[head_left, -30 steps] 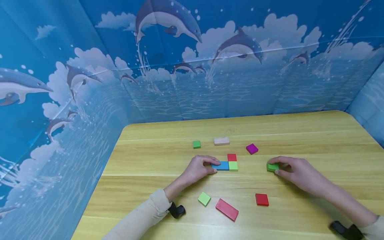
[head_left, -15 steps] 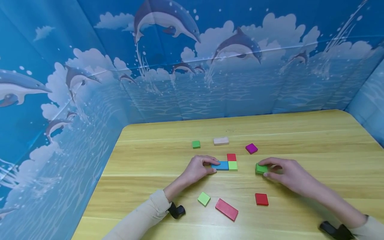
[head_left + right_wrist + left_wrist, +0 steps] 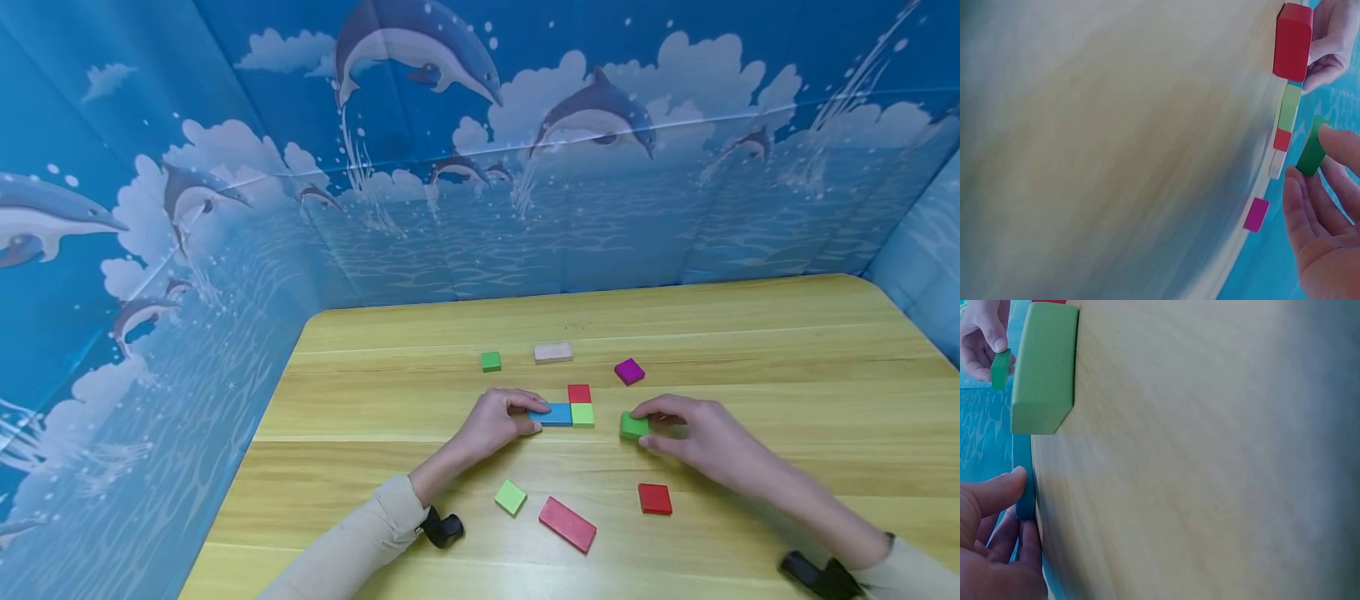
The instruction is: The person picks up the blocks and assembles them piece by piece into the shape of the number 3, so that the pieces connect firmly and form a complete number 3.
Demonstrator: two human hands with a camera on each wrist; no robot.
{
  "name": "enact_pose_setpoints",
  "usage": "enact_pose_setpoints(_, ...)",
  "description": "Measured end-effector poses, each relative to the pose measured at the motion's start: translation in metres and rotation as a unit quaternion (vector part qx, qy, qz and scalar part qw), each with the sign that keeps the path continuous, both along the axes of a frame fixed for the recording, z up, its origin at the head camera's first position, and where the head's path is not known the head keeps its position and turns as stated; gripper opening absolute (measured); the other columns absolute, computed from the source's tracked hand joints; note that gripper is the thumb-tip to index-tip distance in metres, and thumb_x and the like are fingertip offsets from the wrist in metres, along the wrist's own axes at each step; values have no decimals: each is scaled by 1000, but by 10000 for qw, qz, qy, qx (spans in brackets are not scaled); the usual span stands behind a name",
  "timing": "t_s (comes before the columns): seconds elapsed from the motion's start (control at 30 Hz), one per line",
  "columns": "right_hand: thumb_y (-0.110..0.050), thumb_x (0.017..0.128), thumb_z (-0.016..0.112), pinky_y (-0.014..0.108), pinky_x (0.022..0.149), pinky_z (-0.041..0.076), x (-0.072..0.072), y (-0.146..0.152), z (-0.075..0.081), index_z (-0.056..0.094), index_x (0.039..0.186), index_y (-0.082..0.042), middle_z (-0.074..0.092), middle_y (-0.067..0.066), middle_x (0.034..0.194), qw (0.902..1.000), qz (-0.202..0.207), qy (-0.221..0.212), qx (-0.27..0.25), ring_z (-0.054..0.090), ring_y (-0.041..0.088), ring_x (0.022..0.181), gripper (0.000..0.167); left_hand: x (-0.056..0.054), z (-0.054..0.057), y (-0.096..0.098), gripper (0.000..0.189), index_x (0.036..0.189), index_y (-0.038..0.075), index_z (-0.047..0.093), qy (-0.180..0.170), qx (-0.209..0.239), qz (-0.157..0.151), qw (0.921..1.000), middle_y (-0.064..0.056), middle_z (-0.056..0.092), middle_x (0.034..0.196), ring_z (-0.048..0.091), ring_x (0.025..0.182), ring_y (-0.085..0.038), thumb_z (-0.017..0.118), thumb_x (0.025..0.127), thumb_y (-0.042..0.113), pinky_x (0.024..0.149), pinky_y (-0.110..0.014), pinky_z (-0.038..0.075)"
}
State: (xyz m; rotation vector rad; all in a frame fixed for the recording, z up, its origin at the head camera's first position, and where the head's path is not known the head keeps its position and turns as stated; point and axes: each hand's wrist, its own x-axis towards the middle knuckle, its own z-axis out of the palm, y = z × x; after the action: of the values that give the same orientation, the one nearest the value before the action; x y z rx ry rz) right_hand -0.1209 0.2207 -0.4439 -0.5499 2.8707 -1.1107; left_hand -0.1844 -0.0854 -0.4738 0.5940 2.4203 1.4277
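My left hand [image 3: 498,423] holds the left end of a flat blue block [image 3: 553,414] on the table, thumb and fingers at its edges. Against the blue block's right end sits a light green square block [image 3: 582,415], with a red square block [image 3: 579,393] touching its far side. To the right of this group, my right hand [image 3: 693,433] pinches a green block [image 3: 633,426] between thumb and fingers. In the right wrist view that green block [image 3: 1314,147] is held above the tabletop, with a gap under it.
Loose blocks lie around: a small green one [image 3: 491,362], a pale one [image 3: 553,352] and a purple one [image 3: 629,372] at the back; a light green one [image 3: 511,497], a pinkish-red oblong [image 3: 567,524] and a red one [image 3: 655,499] nearer. A dolphin-print curtain [image 3: 480,233] borders the wooden table [image 3: 360,367].
The right hand has carried the green block leftward, closer to the blue, light green and red group. My left hand stays on the blue block, and the other blocks have not moved.
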Motion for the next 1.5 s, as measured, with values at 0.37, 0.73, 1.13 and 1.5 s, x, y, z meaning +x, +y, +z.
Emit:
enact_pose_setpoints(0.37, -16, 83, 81, 38, 84, 55, 1, -15, 0, 72, 111, -23, 67, -11, 108, 9990, 447, -5, -11, 63, 16, 99, 31, 0, 0, 1, 24, 107, 14, 78, 29, 10, -13, 10000, 8, 68, 114, 57, 117, -8, 75, 86, 3, 98, -23, 44)
enact_pose_setpoints(0.73, -15, 85, 78, 40, 88, 53, 0, -28, 0, 71, 110, -25, 65, -13, 108, 9977, 619, -201, 168, 60, 15, 102, 28, -1, 0, 1, 24, 107, 14, 78, 48, 47, -23, 10000, 9, 69, 112, 57, 116, -8, 75, 86, 2, 99, -25, 44)
enact_pose_setpoints(1.13, -18, 83, 80, 30, 80, 54, -5, -39, -3, 72, 110, -21, 65, -11, 107, 9966, 644, -466, 197, 58, 10, 92, 28, -1, -2, 1, 24, 105, 15, 79, 87, 40, 8, 10000, 8, 69, 112, 58, 116, -9, 76, 85, 3, 99, -26, 44)
enact_pose_setpoints(1.5, -19, 80, 83, 34, 81, 54, -8, -46, -3, 73, 108, -19, 65, -11, 103, 9958, 649, -442, 461, 59, 11, 92, 30, 0, -2, 0, 23, 106, 14, 79, 64, 24, 11, 10000, 8, 69, 113, 58, 115, -8, 76, 85, 4, 99, -25, 44)
